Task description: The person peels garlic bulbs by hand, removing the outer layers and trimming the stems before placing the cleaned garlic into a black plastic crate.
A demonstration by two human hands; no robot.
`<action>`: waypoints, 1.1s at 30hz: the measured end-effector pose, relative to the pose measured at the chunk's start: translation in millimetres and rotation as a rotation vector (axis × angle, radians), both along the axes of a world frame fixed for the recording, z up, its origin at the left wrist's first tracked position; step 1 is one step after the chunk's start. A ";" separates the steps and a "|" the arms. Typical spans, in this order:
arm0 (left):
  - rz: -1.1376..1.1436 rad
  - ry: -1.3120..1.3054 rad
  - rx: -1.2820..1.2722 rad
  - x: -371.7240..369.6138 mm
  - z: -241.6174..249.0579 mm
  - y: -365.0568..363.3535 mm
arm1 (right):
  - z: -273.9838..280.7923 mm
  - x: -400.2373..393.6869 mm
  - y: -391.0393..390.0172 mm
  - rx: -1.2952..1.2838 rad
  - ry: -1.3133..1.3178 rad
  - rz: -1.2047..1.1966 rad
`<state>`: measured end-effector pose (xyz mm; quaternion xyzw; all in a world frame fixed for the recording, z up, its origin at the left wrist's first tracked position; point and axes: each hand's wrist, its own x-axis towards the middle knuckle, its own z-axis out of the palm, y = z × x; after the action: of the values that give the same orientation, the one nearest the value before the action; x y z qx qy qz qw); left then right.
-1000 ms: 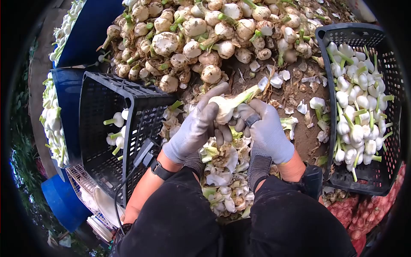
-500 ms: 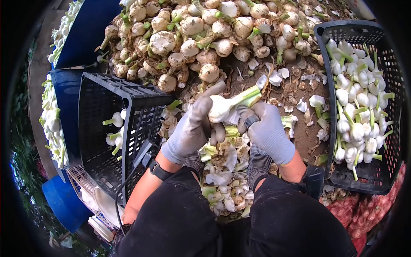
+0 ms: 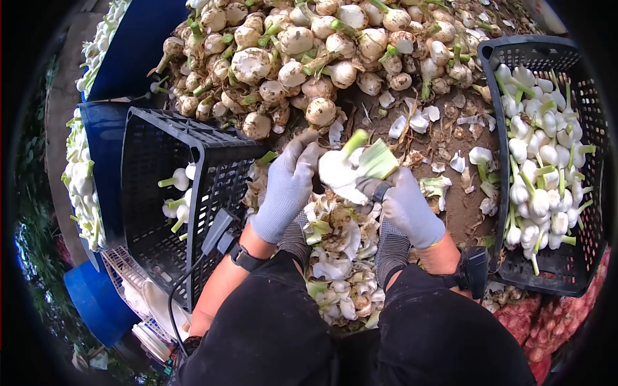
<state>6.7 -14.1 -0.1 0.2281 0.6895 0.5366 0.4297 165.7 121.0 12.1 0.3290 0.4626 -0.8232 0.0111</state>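
Observation:
A white garlic bulb (image 3: 336, 168) with a cut green stem is in front of me, between my gloved hands. A pale outer leaf (image 3: 378, 161) stands away from the stem on its right side. My right hand (image 3: 407, 206) pinches the bulb's lower right side and its loose skin; a dark band circles one finger. My left hand (image 3: 288, 186) is just left of the bulb, its visible fingers stretched upward beside it. Below lie scattered garlic skins (image 3: 341, 264) between my feet.
Unpeeled garlic bulbs (image 3: 296, 40) are heaped ahead. At right, a black crate (image 3: 547, 280) holds cleaned garlic; another crate (image 3: 199, 148) at left has several bulbs. Blue containers (image 3: 106, 167) of garlic stand farther left. Red mesh sacks (image 3: 557, 321) lie at lower right.
My left hand has loosened from around the bulb, and its fingers are now straighter. The leaf has spread away from the stem, and the bulb has tilted.

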 end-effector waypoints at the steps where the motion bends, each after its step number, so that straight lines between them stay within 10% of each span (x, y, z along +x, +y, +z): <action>1: 0.072 0.016 -0.131 0.2 4.1 5.7 | 2.5 -2.0 0.2 0.003 -0.001 0.001; 9: -0.219 -0.121 -0.055 -3.9 15.1 5.3 | -7.8 3.2 8.5 0.445 -0.090 0.237; 11: 0.025 -0.692 0.090 -1.9 20.1 6.8 | -12.5 7.8 26.9 0.925 -0.407 0.156; 15: 0.204 -0.727 0.301 -9.5 24.6 17.6 | -15.3 25.6 17.6 1.152 -0.579 0.472; 20: 0.247 -0.612 0.500 -24.5 91.1 69.2 | -39.6 44.4 -19.2 0.683 -0.159 0.564; 24: -0.134 -0.193 0.685 -12.7 125.3 106.2 | 4.0 17.3 4.5 0.472 0.153 0.569; 27: 0.079 -0.188 0.480 -38.6 104.4 84.5 | -8.5 -12.1 60.1 0.724 -0.265 0.084; 29: 0.066 -0.369 0.314 -22.0 73.0 73.9 | -39.5 -36.0 99.2 1.485 -0.307 0.045; 32: -0.103 -0.223 0.008 -2.5 26.0 66.3 | -73.9 -73.6 120.5 1.550 -0.674 0.507; 33: -0.142 -0.159 -0.062 -3.9 14.5 62.4 | -93.7 -71.5 127.0 1.523 -0.428 0.242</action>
<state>2.8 48.3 14.4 0.2198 0.6515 0.4996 0.5269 94.2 248.0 -81.6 0.3447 0.9178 -0.1932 -0.0388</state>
